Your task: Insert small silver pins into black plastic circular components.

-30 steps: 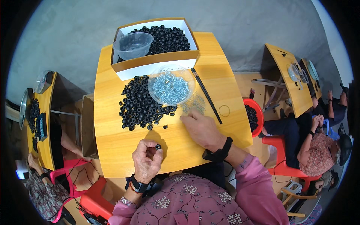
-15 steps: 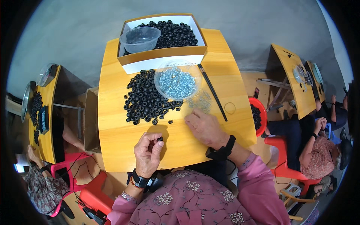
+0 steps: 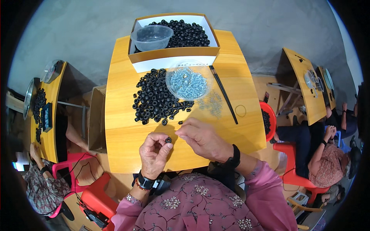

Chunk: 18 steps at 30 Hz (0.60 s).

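Between the thumb and fingers of my left hand (image 3: 153, 153) is a small black ring-shaped part (image 3: 168, 140), its hole facing up. Close on its right, my right hand (image 3: 204, 138) has thumb and forefinger pinched together; whatever they hold is too small to make out. Beyond both hands lies a loose pile of black parts (image 3: 154, 96), with a few strays at its near edge. A round clear dish (image 3: 208, 85) beside the pile holds many tiny shiny silvery-blue pieces (image 3: 188, 82). More small silvery pieces (image 3: 211, 104) are scattered on the wood near it.
A brown-rimmed white box (image 3: 173, 61) of black parts, with a clear bowl (image 3: 151, 38) in it, stands at the table's far end. Two thin black sticks (image 3: 224, 95) and a thin band (image 3: 240, 111) lie right. People sit at tables either side; a red basin (image 3: 272, 122) is right.
My right hand has left the scattered silvery pieces and come left and nearer, up to the black part in my left hand. The black part now shows its hole. The view has shifted slightly.
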{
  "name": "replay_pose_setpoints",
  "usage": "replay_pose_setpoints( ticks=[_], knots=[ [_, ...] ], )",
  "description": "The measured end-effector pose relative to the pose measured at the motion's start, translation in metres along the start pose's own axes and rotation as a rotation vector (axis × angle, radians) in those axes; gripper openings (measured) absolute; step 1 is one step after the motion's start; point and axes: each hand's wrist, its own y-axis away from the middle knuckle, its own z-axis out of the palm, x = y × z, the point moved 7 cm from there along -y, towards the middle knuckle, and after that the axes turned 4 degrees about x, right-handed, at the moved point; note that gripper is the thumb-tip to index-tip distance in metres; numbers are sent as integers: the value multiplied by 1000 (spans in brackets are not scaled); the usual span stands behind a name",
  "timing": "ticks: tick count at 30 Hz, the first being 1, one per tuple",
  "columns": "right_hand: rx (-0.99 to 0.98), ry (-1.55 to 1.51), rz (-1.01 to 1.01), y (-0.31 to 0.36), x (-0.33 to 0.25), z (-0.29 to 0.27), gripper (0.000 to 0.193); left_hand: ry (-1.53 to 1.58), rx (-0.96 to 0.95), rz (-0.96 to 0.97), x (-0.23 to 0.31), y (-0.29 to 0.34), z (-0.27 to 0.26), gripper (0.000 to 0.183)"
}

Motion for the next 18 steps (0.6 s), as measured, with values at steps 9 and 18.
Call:
replay_pose_setpoints(
  ticks=[9,18],
  knots=[
    [7,-118,158,-1,6,10,16,-56,-10,85,4,-2,-3,20],
    [39,-227,117,-4,8,26,8,-76,1,93,1,0,0,15]
  ],
)
